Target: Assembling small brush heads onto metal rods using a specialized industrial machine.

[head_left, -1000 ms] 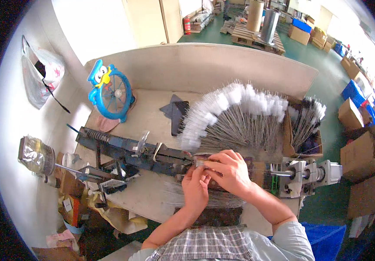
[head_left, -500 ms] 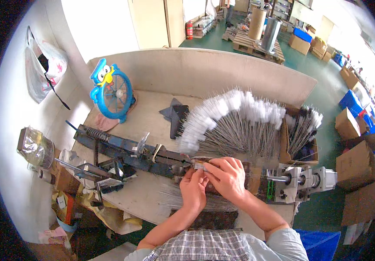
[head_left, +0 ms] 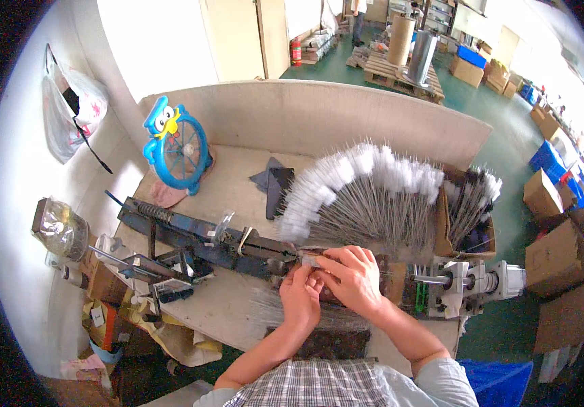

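My left hand (head_left: 301, 293) and my right hand (head_left: 350, 274) are pressed together over the middle of a long dark blue metal machine (head_left: 204, 243) lying across the workbench. Both pinch a small pale part (head_left: 310, 258) at the machine's jaw; what lies under the fingers is hidden. Just behind my hands fans out a big pile of thin wire brushes with white fluffy tips (head_left: 360, 193). A bundle of thin clear bristles (head_left: 268, 313) lies on the bench below my left wrist. The machine's grey motor end (head_left: 472, 281) sticks out to the right of my right forearm.
A cardboard box (head_left: 468, 214) with more brushes stands at the right. A blue cartoon-bird fan (head_left: 177, 146) stands at the back left, a dark cloth (head_left: 275, 180) beside it. A jar (head_left: 61, 227) sits at the far left. Cartons (head_left: 556, 254) are stacked on the green floor.
My hands stay clasped at the same spot on the machine; my fingers have shifted slightly. The view has tilted a little, showing more of the room behind.
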`<act>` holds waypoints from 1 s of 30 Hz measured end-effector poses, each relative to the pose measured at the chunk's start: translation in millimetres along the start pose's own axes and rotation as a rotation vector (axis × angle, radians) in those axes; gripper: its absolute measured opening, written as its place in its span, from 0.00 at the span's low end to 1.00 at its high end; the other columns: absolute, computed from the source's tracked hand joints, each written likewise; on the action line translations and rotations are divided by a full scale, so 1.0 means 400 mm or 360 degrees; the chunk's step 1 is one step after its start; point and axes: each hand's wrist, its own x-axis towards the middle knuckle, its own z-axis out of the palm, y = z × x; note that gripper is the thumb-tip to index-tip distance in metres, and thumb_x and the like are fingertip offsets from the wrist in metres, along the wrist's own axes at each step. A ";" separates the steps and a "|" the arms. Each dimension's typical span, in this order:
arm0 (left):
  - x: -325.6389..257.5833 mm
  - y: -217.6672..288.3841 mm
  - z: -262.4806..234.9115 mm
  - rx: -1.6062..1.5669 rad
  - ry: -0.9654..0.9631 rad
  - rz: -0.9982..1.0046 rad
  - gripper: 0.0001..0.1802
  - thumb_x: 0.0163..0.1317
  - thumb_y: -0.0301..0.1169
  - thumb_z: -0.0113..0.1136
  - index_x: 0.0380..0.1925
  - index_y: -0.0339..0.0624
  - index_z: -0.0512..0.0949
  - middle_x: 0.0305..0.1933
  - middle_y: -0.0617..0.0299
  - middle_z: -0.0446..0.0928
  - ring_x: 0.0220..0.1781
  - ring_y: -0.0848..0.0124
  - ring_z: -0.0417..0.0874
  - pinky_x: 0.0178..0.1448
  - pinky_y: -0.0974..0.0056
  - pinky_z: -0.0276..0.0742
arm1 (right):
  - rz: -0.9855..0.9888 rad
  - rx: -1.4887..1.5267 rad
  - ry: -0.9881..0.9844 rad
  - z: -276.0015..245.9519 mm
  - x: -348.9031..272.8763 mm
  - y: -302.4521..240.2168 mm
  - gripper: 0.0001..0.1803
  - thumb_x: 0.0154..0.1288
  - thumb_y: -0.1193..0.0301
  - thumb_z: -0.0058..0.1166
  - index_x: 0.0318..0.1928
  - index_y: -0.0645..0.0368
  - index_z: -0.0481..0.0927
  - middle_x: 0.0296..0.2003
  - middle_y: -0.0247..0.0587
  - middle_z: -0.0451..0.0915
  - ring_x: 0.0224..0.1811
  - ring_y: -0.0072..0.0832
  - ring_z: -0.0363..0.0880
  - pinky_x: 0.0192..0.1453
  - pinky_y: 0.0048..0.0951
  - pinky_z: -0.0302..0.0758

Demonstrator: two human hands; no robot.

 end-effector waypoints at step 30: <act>0.007 0.007 -0.007 0.0091 -0.0081 0.0031 0.11 0.62 0.33 0.50 0.41 0.39 0.72 0.42 0.59 0.76 0.45 0.66 0.77 0.54 0.60 0.73 | 0.0128 -0.0215 -0.0236 -0.053 -0.026 0.022 0.09 0.47 0.68 0.62 0.32 0.53 0.82 0.29 0.31 0.78 0.36 0.31 0.74 0.43 0.33 0.68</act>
